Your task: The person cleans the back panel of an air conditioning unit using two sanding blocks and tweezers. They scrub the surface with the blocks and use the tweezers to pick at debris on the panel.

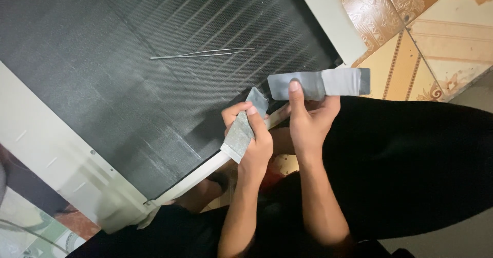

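Grey tape strip (319,84) held flat and level in right hand (309,119), thumb pressed on its face, fingers curled behind; strip pokes out past the hand toward the patterned floor tiles (411,37). Second grey tape piece (245,127), creased and tilted, pinched shut in left hand (252,140), thumb on top near its upper end. Both hands close together, just over the near edge of a big dark finned panel (154,83) with a white frame (195,173). Lower end of the creased piece touching or just over the white frame; cannot tell which. Thin metal tweezers (205,53) lying on the panel, well apart from both hands. Black clothing (411,165) below.
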